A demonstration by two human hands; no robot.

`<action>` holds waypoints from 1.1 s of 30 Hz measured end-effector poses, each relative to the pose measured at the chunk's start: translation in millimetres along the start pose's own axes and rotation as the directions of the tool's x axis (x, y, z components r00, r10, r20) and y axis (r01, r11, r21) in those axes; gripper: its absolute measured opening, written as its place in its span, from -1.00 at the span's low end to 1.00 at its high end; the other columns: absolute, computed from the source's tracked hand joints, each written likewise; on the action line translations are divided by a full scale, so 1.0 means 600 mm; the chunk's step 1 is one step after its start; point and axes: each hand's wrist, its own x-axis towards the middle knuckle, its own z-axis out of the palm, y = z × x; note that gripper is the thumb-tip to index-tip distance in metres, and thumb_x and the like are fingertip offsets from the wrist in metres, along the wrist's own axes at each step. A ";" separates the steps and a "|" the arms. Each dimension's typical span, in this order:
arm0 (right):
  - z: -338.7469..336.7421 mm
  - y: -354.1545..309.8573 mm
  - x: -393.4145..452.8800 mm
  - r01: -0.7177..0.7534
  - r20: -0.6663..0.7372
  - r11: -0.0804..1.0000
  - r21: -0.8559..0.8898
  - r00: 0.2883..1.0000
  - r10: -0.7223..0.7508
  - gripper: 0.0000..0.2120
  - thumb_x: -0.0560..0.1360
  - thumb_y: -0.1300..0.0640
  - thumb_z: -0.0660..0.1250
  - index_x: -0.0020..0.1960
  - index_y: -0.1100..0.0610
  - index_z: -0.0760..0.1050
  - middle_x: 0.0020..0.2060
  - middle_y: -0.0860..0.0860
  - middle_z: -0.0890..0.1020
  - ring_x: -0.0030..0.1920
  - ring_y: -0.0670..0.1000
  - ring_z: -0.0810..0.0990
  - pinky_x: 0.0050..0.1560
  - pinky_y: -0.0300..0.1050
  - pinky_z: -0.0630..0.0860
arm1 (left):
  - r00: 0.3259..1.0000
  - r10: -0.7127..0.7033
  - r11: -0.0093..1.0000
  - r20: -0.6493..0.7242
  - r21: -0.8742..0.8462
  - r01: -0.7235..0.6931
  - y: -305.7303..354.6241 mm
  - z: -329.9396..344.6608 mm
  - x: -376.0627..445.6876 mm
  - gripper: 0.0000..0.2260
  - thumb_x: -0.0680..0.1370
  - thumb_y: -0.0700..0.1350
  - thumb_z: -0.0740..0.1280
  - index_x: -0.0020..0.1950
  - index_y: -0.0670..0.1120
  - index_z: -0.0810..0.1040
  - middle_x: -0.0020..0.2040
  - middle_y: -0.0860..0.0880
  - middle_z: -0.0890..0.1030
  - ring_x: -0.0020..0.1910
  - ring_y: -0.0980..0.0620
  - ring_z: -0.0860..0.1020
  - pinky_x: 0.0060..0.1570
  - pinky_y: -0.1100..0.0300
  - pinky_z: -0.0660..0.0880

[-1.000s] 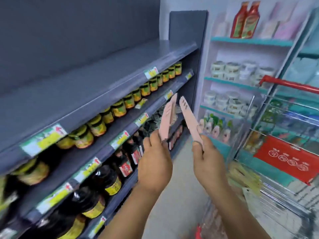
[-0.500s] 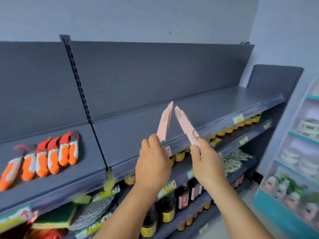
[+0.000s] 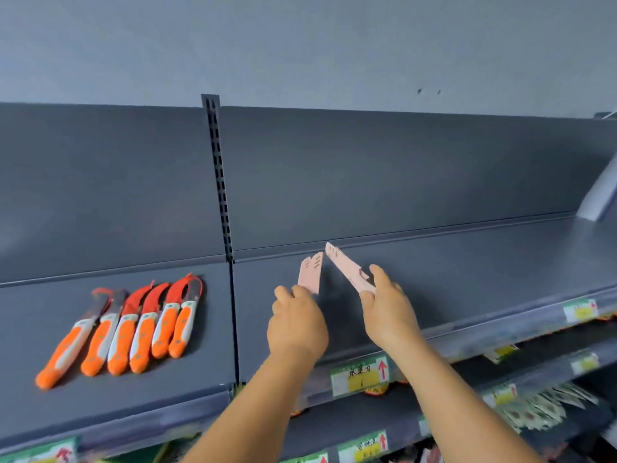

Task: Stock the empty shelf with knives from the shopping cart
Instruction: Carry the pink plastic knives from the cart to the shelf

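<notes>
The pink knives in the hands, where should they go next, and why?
Probably lower both hands and lay the pink knives flat on the bare shelf section in front. The left hand grips two pink knives and the right hand grips one pink knife, all held above that shelf. The orange knives already lie in a row on the section to the left.

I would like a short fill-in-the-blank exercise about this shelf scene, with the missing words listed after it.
1. Each hand holds sheathed knives of the colour ____.
2. The knives with orange handles lie on the shelf to the ____ of the hands.
3. The number of orange-handled knives in that row is ____.
4. The right hand holds ____ knife.

Missing words: pink; left; six; one
</notes>
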 end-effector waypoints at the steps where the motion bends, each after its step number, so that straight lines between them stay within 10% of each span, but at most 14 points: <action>1: 0.006 0.002 0.016 0.000 0.030 1.000 0.000 1.000 0.000 -0.52 0.63 0.16 0.07 0.52 -0.02 0.08 0.26 0.13 0.41 0.13 0.17 0.50 0.01 -0.04 0.41 | 1.000 -0.021 0.999 0.008 0.030 0.021 0.002 0.005 0.012 -0.65 0.54 -0.28 0.16 0.32 -0.17 0.28 0.23 -0.14 0.28 0.18 -0.12 0.41 -0.05 0.12 0.38; 9: 0.053 0.018 0.096 0.025 0.253 0.989 -0.148 0.967 0.013 -0.40 0.52 0.32 0.12 0.46 -0.10 0.14 0.20 0.08 0.34 0.21 0.14 0.37 0.03 -0.04 0.39 | 0.997 -0.079 0.966 0.012 0.246 0.074 0.007 0.047 0.072 -0.58 0.58 -0.15 0.12 0.42 -0.21 0.22 0.32 -0.14 0.25 0.28 -0.11 0.29 0.19 0.14 0.34; 18: 0.067 0.032 0.116 0.180 0.275 0.938 -0.298 0.956 -0.096 -0.57 0.63 0.06 0.03 0.48 -0.14 0.12 0.32 0.00 0.30 0.25 0.12 0.26 0.21 -0.03 0.28 | 0.998 0.015 0.950 0.062 0.310 -0.034 0.011 0.061 0.094 -0.55 0.56 -0.15 0.12 0.46 -0.11 0.21 0.34 -0.07 0.24 0.28 -0.11 0.21 0.23 0.09 0.21; 33: -0.040 0.033 -0.019 0.085 0.135 0.969 -0.232 0.989 -0.054 -0.51 0.65 -0.08 -0.07 0.55 -0.02 0.00 0.53 -0.06 0.13 0.51 0.05 0.08 0.46 0.02 0.05 | 0.928 0.370 0.927 -0.047 0.081 -0.365 0.023 0.025 -0.006 -0.51 0.64 0.05 0.06 0.54 -0.07 0.07 0.48 -0.03 0.23 0.41 -0.06 0.24 0.37 0.08 0.18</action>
